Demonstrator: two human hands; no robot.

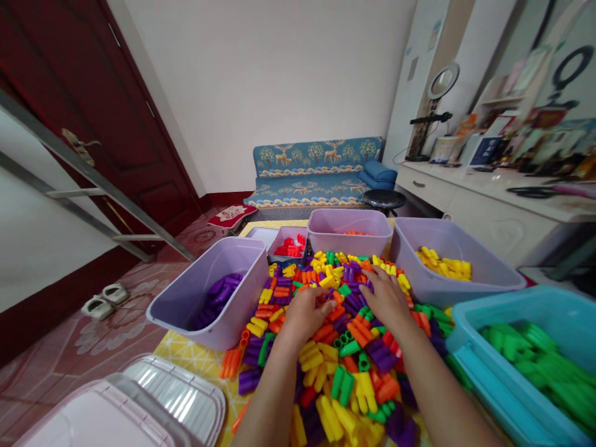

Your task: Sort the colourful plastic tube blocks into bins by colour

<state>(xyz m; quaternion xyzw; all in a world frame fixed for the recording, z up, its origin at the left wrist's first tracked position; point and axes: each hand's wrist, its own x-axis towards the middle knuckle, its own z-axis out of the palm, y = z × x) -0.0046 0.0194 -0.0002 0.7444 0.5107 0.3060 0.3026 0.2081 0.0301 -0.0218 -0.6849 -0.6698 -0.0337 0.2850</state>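
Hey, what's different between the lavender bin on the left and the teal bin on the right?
The lavender bin is pale purple, while the teal bin is blue-green. The lavender bin holds purple pieces; the teal bin holds green pieces. The lavender bin shows whole; the picture's edge cuts off the teal bin. Both are open-topped.

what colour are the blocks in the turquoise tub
Those blocks are green, clearest in the head view.

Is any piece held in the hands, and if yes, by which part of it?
It cannot be told: the left hand and the right hand are both at the pile of coloured pieces, but no clear grip on any piece shows.
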